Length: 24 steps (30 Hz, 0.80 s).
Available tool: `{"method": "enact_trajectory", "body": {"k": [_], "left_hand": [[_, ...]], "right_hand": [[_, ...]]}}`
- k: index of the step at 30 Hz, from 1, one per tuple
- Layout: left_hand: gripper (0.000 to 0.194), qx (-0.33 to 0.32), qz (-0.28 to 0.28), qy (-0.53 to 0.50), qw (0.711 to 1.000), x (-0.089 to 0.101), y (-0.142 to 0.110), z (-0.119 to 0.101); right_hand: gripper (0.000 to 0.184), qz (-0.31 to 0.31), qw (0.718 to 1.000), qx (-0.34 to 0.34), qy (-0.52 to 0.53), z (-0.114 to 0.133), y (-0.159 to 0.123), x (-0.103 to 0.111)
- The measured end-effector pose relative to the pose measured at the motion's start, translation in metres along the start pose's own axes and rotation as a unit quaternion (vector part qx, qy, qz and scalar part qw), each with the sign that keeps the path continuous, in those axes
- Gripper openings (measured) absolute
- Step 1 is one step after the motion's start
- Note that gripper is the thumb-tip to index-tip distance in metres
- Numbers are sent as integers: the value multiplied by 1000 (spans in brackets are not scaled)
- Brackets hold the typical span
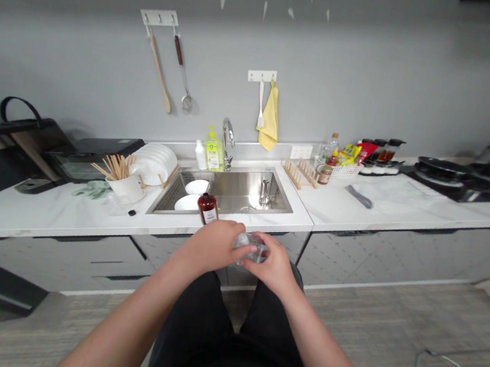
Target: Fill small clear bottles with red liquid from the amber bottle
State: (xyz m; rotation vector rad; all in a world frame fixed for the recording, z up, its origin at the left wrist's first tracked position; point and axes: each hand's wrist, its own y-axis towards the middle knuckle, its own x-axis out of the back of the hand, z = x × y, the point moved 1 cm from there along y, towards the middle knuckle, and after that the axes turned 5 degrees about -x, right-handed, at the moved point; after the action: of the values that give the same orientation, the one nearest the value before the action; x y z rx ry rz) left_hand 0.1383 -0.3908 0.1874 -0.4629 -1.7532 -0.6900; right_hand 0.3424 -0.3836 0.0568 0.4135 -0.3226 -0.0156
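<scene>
Held in front of my body, just before the counter's front edge, is a clear see-through container [247,241]; its exact kind I cannot make out. My left hand [218,244] grips it from the left, with the thumb across its near side. The fingers of my right hand [275,266] curl round it from the right. Close beyond my left hand, a dark amber bottle [208,207] with a white label stands at the sink's front rim, its lower part hidden by that hand. Behind it, two white bowls [197,187] lie in the left part of the steel sink [244,186].
Left of the sink are stacked white plates [157,163] and a white holder of chopsticks [127,187]. A green detergent bottle [214,154] stands beside the faucet [227,142]. Rightward are a wooden rack [301,173], a basket of condiments [345,168] and a stove [453,182].
</scene>
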Motion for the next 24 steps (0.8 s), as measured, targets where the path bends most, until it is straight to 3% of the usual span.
{"method": "enact_trajectory", "body": {"k": [2,5,9,12,15,19,21,24], "left_hand": [[19,-36,17,4,999,0,1,-2],[43,-113,-4,-13,993,2,2,-5],[26,-63,-38,62,995,1,5,-3],[21,-42,4,96,995,-4,7,0],[11,-67,38,59,995,-7,6,5],[46,-132,26,-4,991,-3,0,8],[57,-133,9,-24,991,-2,-1,8],[32,-89,5,3,996,-3,-1,9]], "right_hand": [[70,4,1000,-2,-1,-1,0,0],[68,8,1000,6,0,-4,-1,-2],[69,9,1000,4,0,-4,-2,-2],[70,12,1000,4,-7,-1,-3,-1],[68,33,999,11,-19,3,-3,0],[66,30,1000,1,-3,6,-4,-1],[67,28,1000,1,6,7,-4,-1],[68,23,1000,2,11,7,-3,0]]}}
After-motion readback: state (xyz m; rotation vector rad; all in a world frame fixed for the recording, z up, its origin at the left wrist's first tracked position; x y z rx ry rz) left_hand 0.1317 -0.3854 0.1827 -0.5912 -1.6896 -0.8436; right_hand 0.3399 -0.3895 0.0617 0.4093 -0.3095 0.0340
